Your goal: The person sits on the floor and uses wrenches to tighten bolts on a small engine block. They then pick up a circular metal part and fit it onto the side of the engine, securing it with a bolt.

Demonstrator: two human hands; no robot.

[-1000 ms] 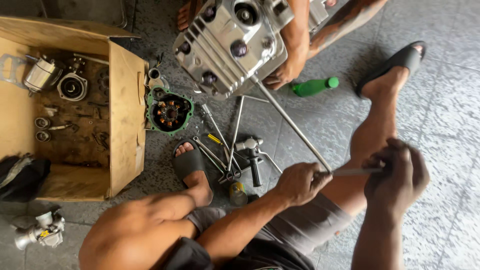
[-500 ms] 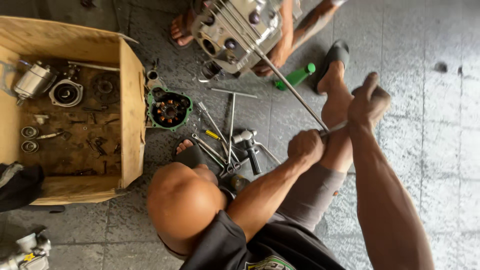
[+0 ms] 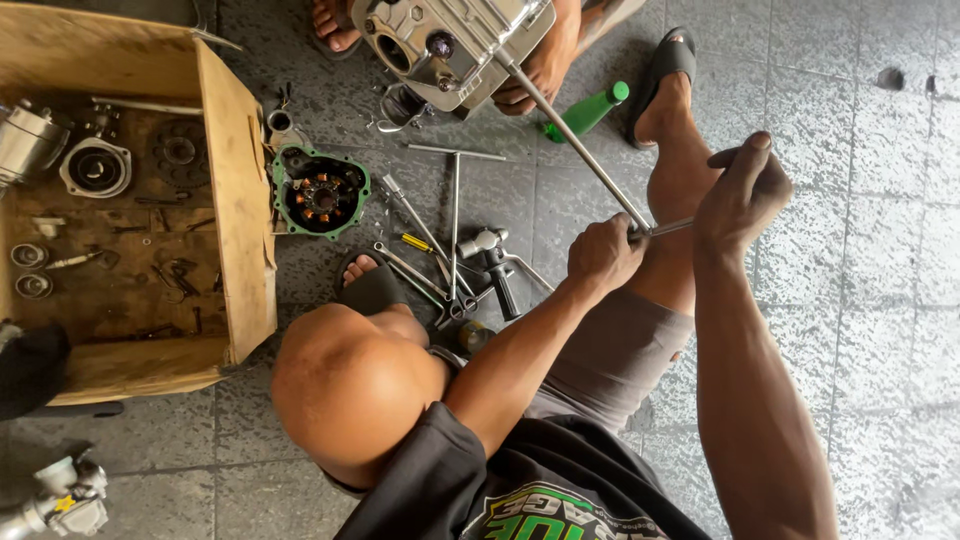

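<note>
Engine sits at the top of the head view, on the tiled floor, steadied by another person's hand with that person's feet at either side. A long T-wrench runs from the engine's near face down to the worker's hands, its far end seated on the casing.

Head view, hands: left hand is closed around one end of the wrench's cross handle. Right hand presses on the other end, fingers partly extended rather than fully wrapped. Both arms are braced over the raised knee.

Head view, surroundings: a removed cover with green gasket lies on the floor beside a wooden box that contains loose engine parts. More wrenches and a hammer lie spread between the cover and the worker's foot. A green bottle lies near the engine.

Assessment: strip-down appears partly done. One cover and several small parts are already off. The main casing is still assembled, and one fastener is under the wrench. Whether it is loose cannot be determined.
</note>
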